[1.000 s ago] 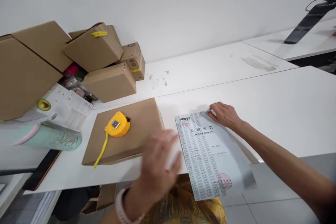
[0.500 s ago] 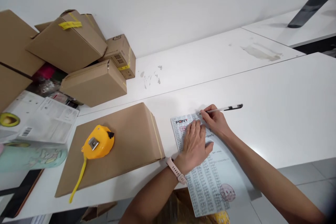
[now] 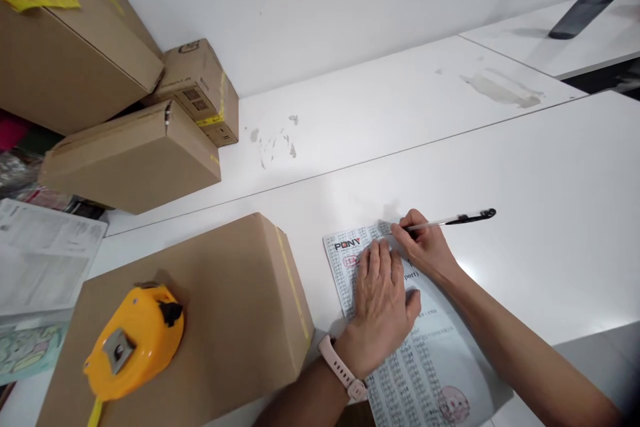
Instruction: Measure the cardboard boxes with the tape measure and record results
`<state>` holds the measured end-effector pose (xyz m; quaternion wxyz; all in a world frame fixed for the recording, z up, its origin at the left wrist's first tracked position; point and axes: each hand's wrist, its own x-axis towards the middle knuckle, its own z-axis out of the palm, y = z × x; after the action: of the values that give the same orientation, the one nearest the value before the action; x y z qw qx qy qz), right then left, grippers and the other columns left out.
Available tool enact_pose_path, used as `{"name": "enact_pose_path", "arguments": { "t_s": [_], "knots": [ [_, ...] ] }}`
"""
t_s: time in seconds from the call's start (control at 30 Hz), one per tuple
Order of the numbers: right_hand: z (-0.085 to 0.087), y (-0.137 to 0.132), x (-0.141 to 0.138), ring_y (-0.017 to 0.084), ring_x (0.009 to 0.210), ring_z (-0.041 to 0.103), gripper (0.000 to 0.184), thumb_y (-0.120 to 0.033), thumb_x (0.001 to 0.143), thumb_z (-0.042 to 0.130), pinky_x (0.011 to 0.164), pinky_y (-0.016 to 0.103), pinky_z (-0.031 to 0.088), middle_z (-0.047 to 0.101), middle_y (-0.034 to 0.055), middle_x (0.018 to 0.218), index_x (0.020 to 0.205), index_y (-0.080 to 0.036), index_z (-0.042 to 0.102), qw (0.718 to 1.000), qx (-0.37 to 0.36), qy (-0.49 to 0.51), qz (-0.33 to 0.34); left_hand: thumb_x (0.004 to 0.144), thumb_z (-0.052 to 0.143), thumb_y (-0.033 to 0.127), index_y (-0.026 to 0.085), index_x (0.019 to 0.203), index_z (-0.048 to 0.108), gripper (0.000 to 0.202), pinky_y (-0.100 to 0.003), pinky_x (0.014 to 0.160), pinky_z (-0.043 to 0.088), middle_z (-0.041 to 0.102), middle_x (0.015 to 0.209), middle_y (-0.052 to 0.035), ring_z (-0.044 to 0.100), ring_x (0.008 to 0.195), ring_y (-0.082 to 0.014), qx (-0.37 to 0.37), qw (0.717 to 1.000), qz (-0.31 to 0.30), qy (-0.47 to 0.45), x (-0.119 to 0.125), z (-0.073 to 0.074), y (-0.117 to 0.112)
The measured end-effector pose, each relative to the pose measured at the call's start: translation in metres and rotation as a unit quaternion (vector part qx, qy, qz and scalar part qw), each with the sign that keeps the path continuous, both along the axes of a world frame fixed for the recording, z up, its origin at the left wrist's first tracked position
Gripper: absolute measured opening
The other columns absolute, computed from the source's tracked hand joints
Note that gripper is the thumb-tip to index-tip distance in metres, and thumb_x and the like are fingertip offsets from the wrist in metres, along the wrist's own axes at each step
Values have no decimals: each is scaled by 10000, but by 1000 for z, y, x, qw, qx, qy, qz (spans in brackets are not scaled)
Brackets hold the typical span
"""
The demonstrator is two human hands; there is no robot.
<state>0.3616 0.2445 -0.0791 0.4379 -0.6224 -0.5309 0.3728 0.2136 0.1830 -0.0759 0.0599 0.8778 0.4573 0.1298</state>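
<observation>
A sheet of paper (image 3: 425, 347) with a PONY heading, dense rows of small handwriting and a round red stamp lies on the white table, its lower end over the front edge. My left hand (image 3: 380, 293) rests flat on its upper part, fingers stretched out, a pink watch band (image 3: 336, 361) at the wrist. My right hand (image 3: 425, 243) pinches a pen (image 3: 463, 219) with a clear barrel and black cap end. The pen's tip is at the sheet's top edge, beside the heading; the fingers partly hide it.
Left of the paper, a cardboard box (image 3: 215, 307) carries a yellow tape measure (image 3: 135, 340) with its tape pulled out. More cardboard boxes (image 3: 130, 160) are piled at the back left against the wall. A dark post (image 3: 590, 0) stands at the far right.
My view has shifted closer and to the right, so the boxes sit further left. The pen, still in my right hand, has moved slightly right along the paper's top; my left hand stays on the sheet.
</observation>
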Motion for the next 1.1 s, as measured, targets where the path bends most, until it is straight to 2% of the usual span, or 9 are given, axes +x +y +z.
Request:
{"name": "enact_pose_path", "arguments": {
  "t_s": [0.47, 1.1],
  "knots": [
    [-3, -1, 0, 110, 498, 351, 294, -402, 887, 622, 464, 266, 306, 400, -63, 569, 705, -246, 453, 998, 20, -65, 1, 1003, 462, 448, 8, 1472, 435, 644, -496, 1214, 354, 443, 1568, -223, 350, 1496, -345, 8, 1000, 5, -7, 1, 0, -3],
    [-6, 0, 1, 117, 507, 367, 311, -429, 891, 621, 468, 270, 327, 411, -59, 577, 700, -247, 456, 996, 15, -85, 5, 1007, 455, 442, 12, 1473, 431, 634, -499, 1204, 369, 453, 1561, -220, 364, 1489, -345, 15, 1000, 7, 0, 1, 2, -4]
  ]
}}
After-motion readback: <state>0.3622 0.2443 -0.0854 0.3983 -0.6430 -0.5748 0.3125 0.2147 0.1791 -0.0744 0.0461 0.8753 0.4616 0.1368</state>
